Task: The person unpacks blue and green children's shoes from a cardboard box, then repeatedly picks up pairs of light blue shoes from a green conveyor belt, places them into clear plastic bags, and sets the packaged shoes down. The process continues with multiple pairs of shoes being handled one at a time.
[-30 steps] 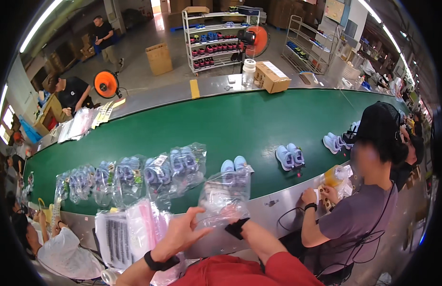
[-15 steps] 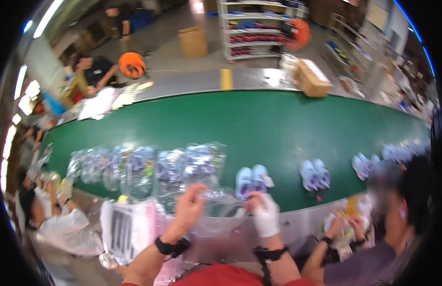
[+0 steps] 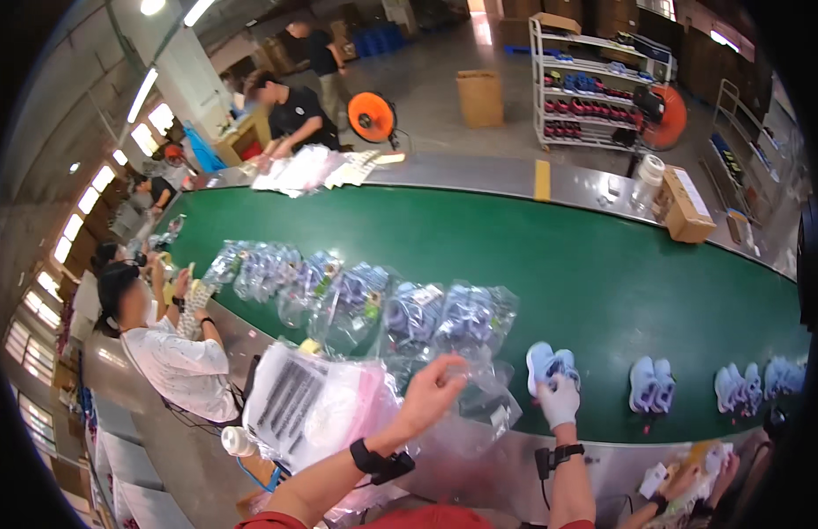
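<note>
Head view: two pale-blue low sports shoes (image 3: pixel 539 358) by green conveyor belt (image 3: pixel 567 273)'s near edge
Left hand (image 3: pixel 431 393): pinching one clear plastic bag (image 3: pixel 495 398)
Right hand (image 3: pixel 561 403): white-gloved, touching shoes; grip unclear

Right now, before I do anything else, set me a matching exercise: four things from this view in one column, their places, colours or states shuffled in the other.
Things:
1. Left hand
2. Right hand
3. Small cardboard box
4. Fan nearer the picture's left

Descriptions:
A. On the metal ledge beyond the green belt
B. In a white glove, at a pair of light blue shoes
C. Orange and round
D. Ungloved, at a clear plastic bag

Pairs: 1-D, 2-B, 3-A, 4-C
</note>
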### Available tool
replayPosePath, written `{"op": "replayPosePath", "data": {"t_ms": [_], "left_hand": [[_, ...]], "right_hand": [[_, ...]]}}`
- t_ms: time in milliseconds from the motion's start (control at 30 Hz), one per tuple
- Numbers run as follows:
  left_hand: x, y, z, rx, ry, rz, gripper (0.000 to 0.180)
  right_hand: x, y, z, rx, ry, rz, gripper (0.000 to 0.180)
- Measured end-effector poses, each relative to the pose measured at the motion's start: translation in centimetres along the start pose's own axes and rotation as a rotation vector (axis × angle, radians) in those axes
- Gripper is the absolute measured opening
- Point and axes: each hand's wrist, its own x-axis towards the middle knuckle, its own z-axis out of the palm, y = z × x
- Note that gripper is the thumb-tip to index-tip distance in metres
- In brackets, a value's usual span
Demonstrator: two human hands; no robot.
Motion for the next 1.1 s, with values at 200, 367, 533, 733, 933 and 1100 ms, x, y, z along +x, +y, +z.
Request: {"op": "replayPosePath", "data": {"t_ms": [200, 367, 533, 733, 933, 1100], "left_hand": [[0.6, -0.1, -1.8, -0.272, -0.052, -0.226, 0.02], [0.5, 2.0, -0.6, -0.298, -0.205, -0.201, 0.019], [-6.4, -0.9, 5.1, 0.037, -0.482, 0.45, 0.012], [-0.5, 3.2, 5.5, 0.142, -0.251, 0.329, 0.013], [-6.0, 3.6, 8.2, 0.317, -0.754, 0.666, 0.013], [-6.8, 0.4, 3.1, 0.317, -0.574, 0.387, 0.014]], "right_hand": [[-7.7, -9.1, -12.3, 1.476, -0.194, 0.048, 0.073], [-13.5, -12.1, -13.2, 0.826, -0.333, 0.111, 0.043], [-15.4, -15.5, -7.0, -0.436, -0.094, -0.483, 0.036], [-17.0, -16.9, -5.9, -0.673, -0.227, -0.675, 0.019], [-14.3, -13.1, -3.1, -0.39, -0.125, -0.792, 0.028], [-11.5, -13.3, -6.4, -0.545, -0.178, -0.159, 0.04]]}}
